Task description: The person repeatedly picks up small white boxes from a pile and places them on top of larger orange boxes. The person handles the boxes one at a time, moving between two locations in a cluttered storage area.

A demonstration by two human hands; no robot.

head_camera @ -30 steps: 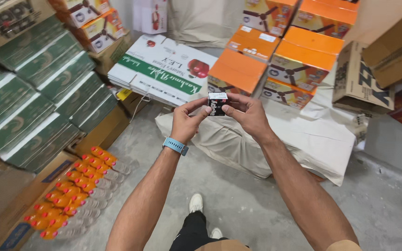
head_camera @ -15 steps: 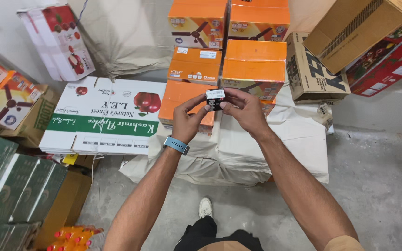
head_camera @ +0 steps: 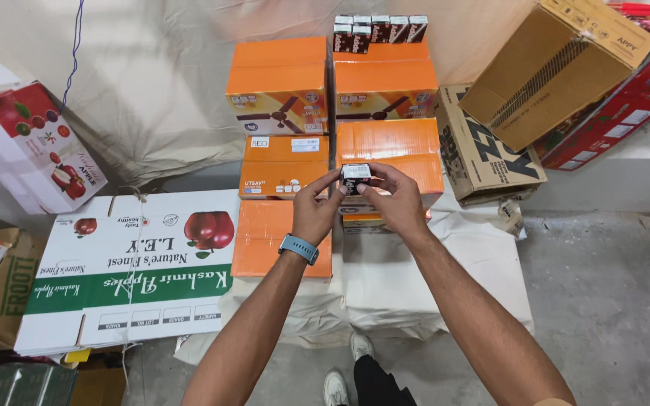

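Observation:
Both hands hold one small dark carton with a white label, out in front of me at chest height. My left hand, with a blue watch on the wrist, pinches its left side. My right hand grips its right side. Behind the carton rises a stack of orange boxes. On top of that stack stands a row of several small dark cartons of the same kind.
A flat white and green apple box lies at the left. A white fruit box leans against the wall. Brown cardboard boxes are piled at the right. White cloth covers a low pile under the orange boxes. Grey floor lies at the right.
My view has swung right and up, from the green trays and bottles to the orange stack. Both hands have kept hold of the small carton, now nearer the stack.

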